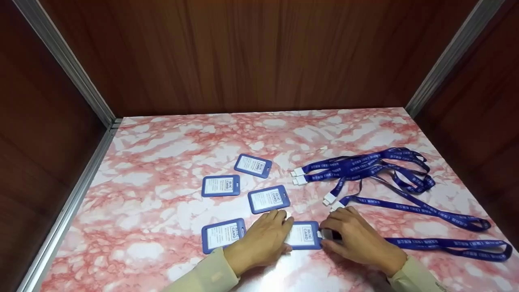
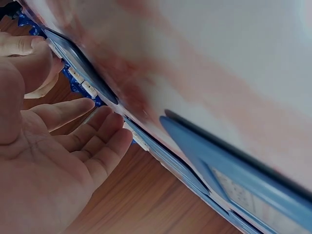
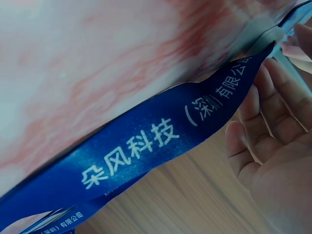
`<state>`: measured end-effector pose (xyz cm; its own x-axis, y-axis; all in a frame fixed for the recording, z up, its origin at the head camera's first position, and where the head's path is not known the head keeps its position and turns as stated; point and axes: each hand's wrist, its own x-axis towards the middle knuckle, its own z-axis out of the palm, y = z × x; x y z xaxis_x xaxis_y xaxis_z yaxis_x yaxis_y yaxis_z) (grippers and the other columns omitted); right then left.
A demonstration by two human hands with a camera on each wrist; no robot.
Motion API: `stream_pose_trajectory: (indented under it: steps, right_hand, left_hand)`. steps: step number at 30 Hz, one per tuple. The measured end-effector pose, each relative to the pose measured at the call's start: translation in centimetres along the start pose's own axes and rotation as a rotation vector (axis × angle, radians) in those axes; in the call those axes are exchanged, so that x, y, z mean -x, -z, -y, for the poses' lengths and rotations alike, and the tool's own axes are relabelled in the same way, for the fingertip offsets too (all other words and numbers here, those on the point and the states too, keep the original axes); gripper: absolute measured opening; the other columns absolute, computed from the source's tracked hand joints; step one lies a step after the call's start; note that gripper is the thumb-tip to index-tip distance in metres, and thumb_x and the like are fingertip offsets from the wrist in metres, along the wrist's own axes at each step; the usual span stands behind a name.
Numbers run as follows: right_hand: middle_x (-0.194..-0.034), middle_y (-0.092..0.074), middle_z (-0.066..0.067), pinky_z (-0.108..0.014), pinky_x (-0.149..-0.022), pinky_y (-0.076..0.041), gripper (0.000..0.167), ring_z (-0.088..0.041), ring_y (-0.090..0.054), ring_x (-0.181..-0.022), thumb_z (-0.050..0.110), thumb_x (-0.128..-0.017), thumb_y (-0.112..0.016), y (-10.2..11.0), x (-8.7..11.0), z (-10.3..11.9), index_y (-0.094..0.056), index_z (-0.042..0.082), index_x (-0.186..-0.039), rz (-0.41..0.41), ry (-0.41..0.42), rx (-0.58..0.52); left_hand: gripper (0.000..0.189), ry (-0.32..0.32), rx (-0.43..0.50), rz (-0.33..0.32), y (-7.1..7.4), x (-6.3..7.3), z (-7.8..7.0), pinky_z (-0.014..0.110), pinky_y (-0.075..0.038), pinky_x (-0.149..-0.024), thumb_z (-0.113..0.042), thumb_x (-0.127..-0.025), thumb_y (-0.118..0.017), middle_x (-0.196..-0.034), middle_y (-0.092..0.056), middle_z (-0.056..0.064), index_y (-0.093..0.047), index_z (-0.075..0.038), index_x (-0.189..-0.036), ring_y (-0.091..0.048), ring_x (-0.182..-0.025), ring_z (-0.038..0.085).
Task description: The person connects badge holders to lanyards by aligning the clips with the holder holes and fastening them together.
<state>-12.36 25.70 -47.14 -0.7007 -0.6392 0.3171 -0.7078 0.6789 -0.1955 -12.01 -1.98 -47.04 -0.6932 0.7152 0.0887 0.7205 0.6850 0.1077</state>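
- Nearest, the left hand (image 1: 263, 237) holds the left part of one blue badge holder (image 1: 303, 236), thumb and forefinger at its two long edges, a narrow grip; how firm, I cannot tell. The holder lies on the worktop (image 1: 150, 166) between the two hands, its slot end to the right.
- At that end, the right hand (image 1: 357, 239) pinches the white clip (image 1: 323, 234) of a blue lanyard (image 1: 446, 243), finger and thumb close together. The clip is up against the slot; whether it is hooked through is hidden, so I cannot call this joining done.
- The lanyard's strap runs off to the right and loops near the worktop's edge.
- Just left of the left hand, a second holder (image 1: 215, 237) lies partly covered, with no strap in sight.
- Farther out, three more holders (image 1: 269, 199) (image 1: 221, 185) (image 1: 253, 165) lie apart, strapless too: four look left to do.
- To their right, a heap of lanyards (image 1: 365, 165) shows four white clips, none attached to a holder.
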Motion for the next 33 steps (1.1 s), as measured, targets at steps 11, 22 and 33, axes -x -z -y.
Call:
stream_pose_trajectory:
  steps: [11,22,33]
  right_hand:
    - [-0.099,-0.069,0.010,-0.035,-0.082,-0.042,0.026,-0.010,-0.058,-0.092,0.034,-0.080,-0.088,0.0,0.1,0.0,-0.076,0.019,-0.098,0.012,-0.018,-0.006]
    - [-0.098,-0.069,0.009,-0.034,-0.081,-0.041,0.026,-0.011,-0.060,-0.091,0.031,-0.080,-0.088,0.0,0.1,-0.1,-0.075,0.018,-0.098,-0.036,0.028,-0.019]
    - [-0.103,-0.070,0.010,-0.035,-0.084,-0.044,0.034,-0.012,-0.061,-0.096,0.038,-0.081,-0.087,0.1,0.3,0.0,-0.077,0.018,-0.106,0.009,-0.034,-0.014]
  left_hand:
    - [0.066,0.044,0.047,-0.003,0.3,0.7,0.4,0.039,-0.043,-0.109,-0.044,-0.098,-0.066,-0.135,-0.054,0.012,-0.051,-0.003,-0.147,-0.051,-0.124,0.026]
    - [0.064,0.065,0.095,0.008,0.6,1.6,0.9,0.043,-0.040,-0.114,-0.043,-0.100,-0.063,-0.141,-0.052,0.012,-0.049,-0.004,-0.148,-0.050,-0.132,0.029]
    - [0.067,0.062,0.063,-0.024,0.6,2.2,1.5,0.044,-0.041,-0.113,-0.046,-0.097,-0.066,-0.141,-0.054,0.013,-0.051,-0.004,-0.147,-0.050,-0.131,0.029]
